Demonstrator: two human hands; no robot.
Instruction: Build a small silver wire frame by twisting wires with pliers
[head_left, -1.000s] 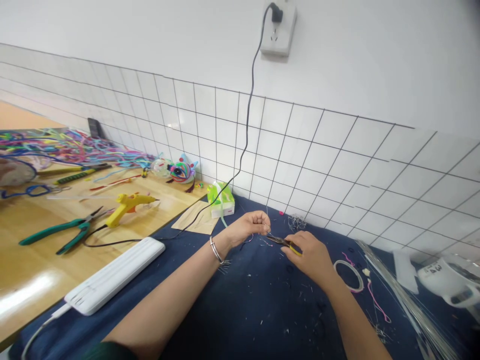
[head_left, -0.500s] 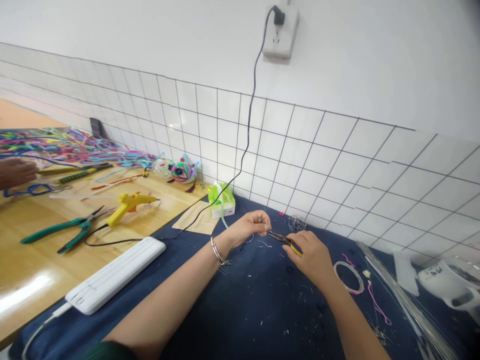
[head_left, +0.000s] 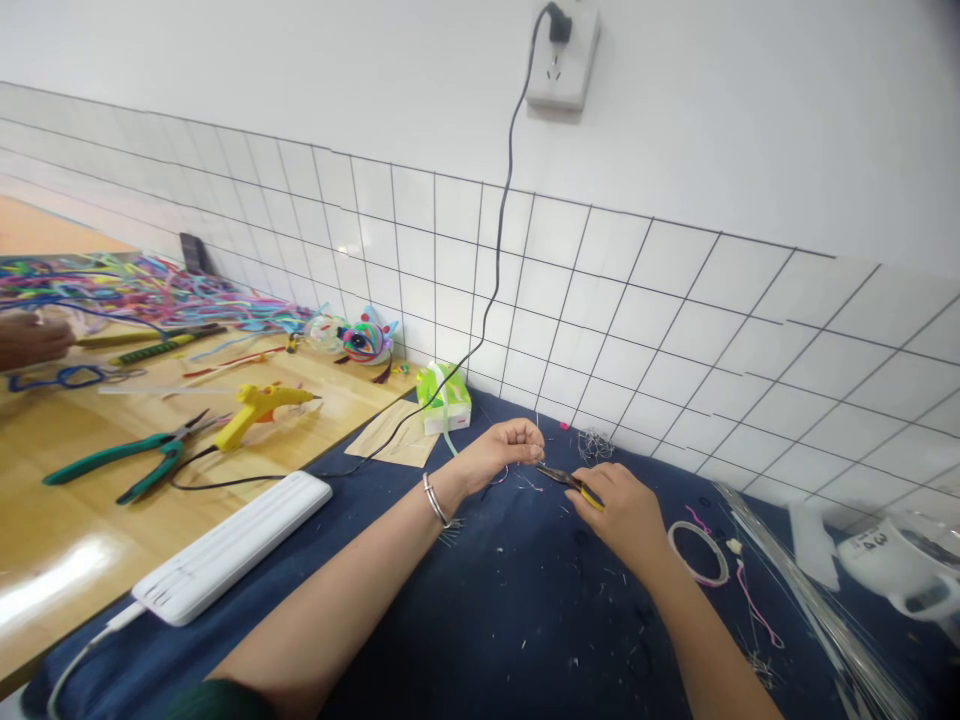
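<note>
My right hand [head_left: 616, 508] is wrapped round the yellow handles of small pliers [head_left: 559, 476], whose dark jaws point left. The jaw tips meet the fingertips of my left hand [head_left: 506, 450], which pinches something thin, too small to make out clearly. A silver bangle [head_left: 433, 500] circles my left wrist. Both hands are over the dark blue cloth [head_left: 487, 620], scattered with small wire clippings. Behind my hands lies a tangle of fine wire [head_left: 595, 446].
Left are a white power strip [head_left: 232, 548], a yellow glue gun [head_left: 259, 408], green-handled pliers [head_left: 154, 458] and a person's hand [head_left: 34, 340]. A tissue pack [head_left: 444, 397] stands behind. Right are a tape roll [head_left: 699, 553], long wires [head_left: 814, 600] and a white mug [head_left: 896, 565].
The pliers' jaws look slightly closer together at my left fingertips. Both my hands have otherwise hardly moved.
</note>
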